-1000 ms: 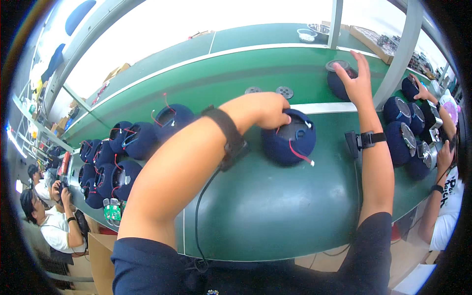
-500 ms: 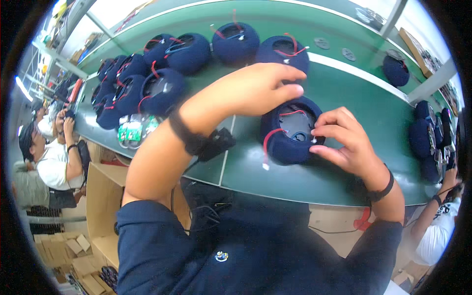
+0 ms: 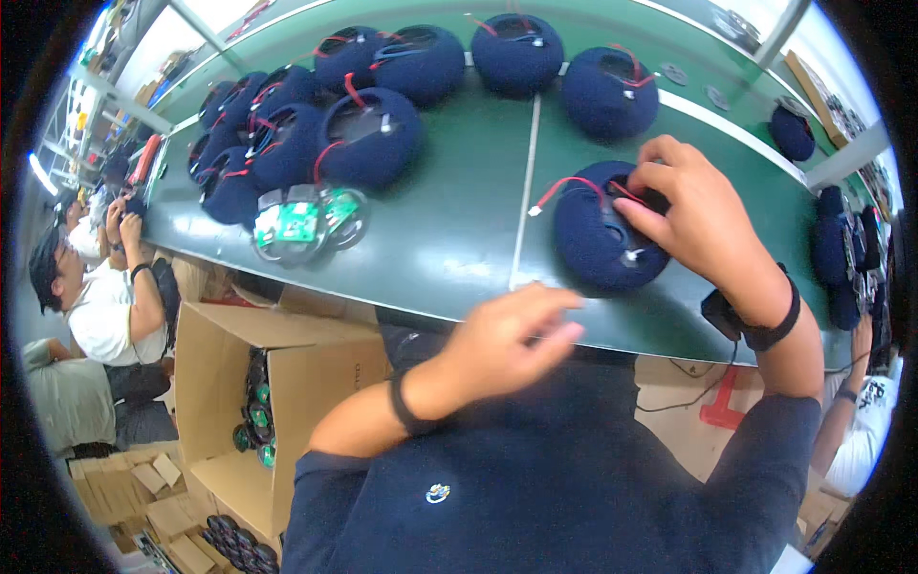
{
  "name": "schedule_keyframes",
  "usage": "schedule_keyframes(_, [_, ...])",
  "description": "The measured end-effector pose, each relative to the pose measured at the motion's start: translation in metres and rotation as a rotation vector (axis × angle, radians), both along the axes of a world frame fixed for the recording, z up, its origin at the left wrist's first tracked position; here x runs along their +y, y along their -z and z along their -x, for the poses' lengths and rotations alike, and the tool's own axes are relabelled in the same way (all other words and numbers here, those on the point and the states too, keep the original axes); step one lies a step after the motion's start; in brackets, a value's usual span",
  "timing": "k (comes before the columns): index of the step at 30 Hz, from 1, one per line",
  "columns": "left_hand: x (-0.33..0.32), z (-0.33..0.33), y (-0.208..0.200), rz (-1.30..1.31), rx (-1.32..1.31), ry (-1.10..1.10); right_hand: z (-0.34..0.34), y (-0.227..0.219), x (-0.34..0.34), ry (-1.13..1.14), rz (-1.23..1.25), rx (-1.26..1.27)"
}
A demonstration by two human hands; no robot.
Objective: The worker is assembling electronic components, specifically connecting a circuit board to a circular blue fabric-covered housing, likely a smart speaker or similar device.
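Observation:
A round navy fabric-covered shell (image 3: 598,244) lies on the green bench in front of me, its opening facing up. A red wire (image 3: 574,182) with a white plug trails out over its left side, and a white connector (image 3: 631,256) shows near its front. My right hand (image 3: 698,206) reaches into the opening, thumb and fingers closed in; what they grip is hidden. My left hand (image 3: 512,340), smeared by motion, is at the bench's front edge, thumb and forefinger apart, holding nothing.
Several similar navy shells (image 3: 373,143) with wires stand at the left and back. Green circuit boards on round dark parts (image 3: 296,230) lie left of centre. An open cardboard box (image 3: 316,383) with more boards stands below the bench. Other people work at both sides.
My left hand has come away from the shell, down toward the bench's front edge. My right hand has moved from the connector at the shell's right rim into its opening.

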State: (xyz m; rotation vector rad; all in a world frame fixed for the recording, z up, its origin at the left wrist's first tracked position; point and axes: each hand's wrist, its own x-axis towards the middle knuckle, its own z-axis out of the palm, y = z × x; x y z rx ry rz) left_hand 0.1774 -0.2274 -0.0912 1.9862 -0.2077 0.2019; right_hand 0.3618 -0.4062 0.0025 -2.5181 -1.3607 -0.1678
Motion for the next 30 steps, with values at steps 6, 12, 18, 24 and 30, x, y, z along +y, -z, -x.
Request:
schedule_keyframes(6, [-0.002,-0.023,-0.002,-0.327,-0.334,-0.156,0.009,0.008,0.0,-0.044,-0.229,0.133])
schedule_keyframes(12, [0.132,0.011,0.004,-0.668,-0.408,-0.789,0.003,0.033,-0.028,-0.232,-0.321,0.176])
schedule_keyframes(18, [0.197,0.037,0.006,-0.942,-0.082,-1.137,0.01,0.045,-0.027,-0.172,-0.502,0.359])
schedule_keyframes(24, [0.187,0.04,-0.006,-0.422,-0.09,-1.131,0.006,0.039,0.007,-0.258,-0.5,0.451])
schedule_keyframes(30, [0.111,0.022,-0.013,0.561,-0.402,-0.65,0.017,0.025,0.006,-0.255,-0.471,0.447])
